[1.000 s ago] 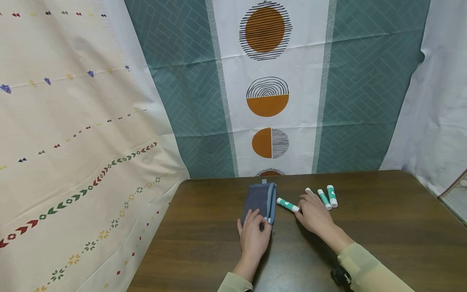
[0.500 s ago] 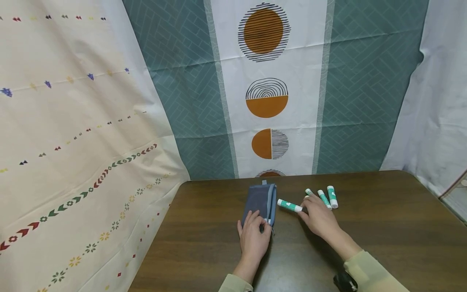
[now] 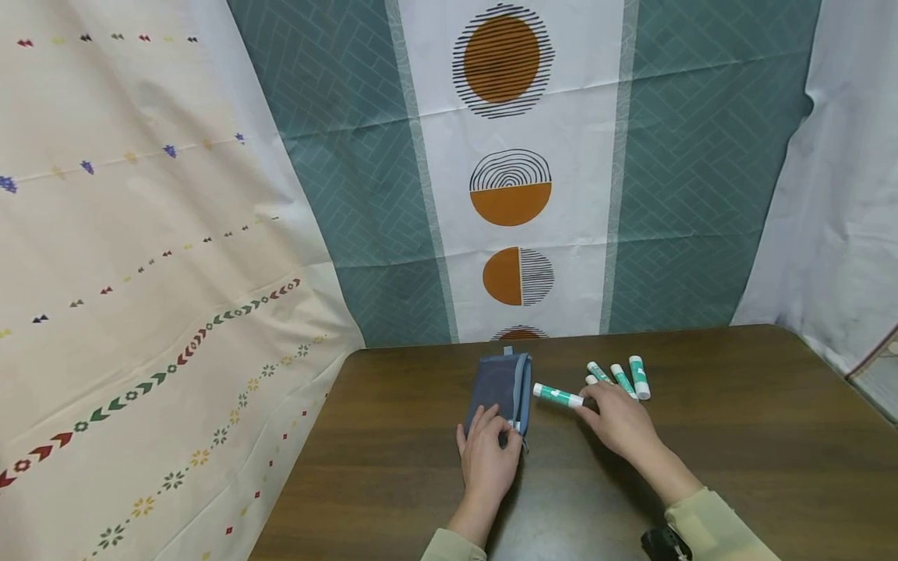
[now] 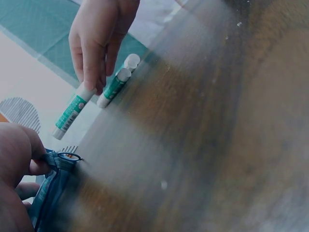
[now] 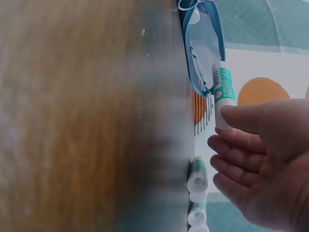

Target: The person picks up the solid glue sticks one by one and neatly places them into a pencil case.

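Observation:
A glue stick [image 3: 558,395] with a green and white label is pinched at its white end between the thumb and fingers of my right hand [image 3: 623,421]. In the right wrist view that glue stick [image 5: 223,87] points toward the pouch, its far end just in front of the pouch's side. My left hand [image 3: 487,452] grips the near end of a blue-grey zippered pouch [image 3: 494,382], which lies flat. The left wrist view shows the fingers pinching the pouch's edge [image 4: 53,179] beside a ring. A small white end [image 5: 194,17] shows within the pouch.
Several more glue sticks [image 3: 639,378] lie close together beyond my right hand, one partly hidden by its fingers. The brown wooden table [image 3: 393,467] ends at a patterned teal and white cloth [image 3: 519,234] behind. A cream cloth [image 3: 175,312] hangs at the left.
My right hand has drawn back slightly to the right, its fingers coming off the glue sticks behind and onto the nearest one, which has shifted a little. The left hand holds its place.

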Available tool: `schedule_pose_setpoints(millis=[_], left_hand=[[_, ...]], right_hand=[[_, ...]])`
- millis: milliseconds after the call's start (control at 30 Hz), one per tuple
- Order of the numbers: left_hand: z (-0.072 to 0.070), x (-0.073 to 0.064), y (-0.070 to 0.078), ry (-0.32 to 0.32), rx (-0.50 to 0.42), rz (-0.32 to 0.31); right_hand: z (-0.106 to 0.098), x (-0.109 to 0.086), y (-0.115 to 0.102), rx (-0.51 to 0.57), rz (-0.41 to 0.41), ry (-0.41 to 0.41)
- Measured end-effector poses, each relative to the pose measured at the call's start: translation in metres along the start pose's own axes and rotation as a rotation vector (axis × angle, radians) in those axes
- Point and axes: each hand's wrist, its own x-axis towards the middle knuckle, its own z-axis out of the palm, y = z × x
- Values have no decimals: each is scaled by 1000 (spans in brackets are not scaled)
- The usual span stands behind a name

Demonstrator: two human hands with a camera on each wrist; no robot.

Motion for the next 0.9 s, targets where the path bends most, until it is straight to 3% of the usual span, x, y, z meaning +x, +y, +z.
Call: schedule_pose_setpoints(millis=[267, 900], left_hand=[[0, 0, 0, -6, -1, -3], [0, 0, 0, 1, 2, -3]], right_hand=[[0, -3, -3, 2, 22, -9], [10, 6, -17, -20, -13, -50]])
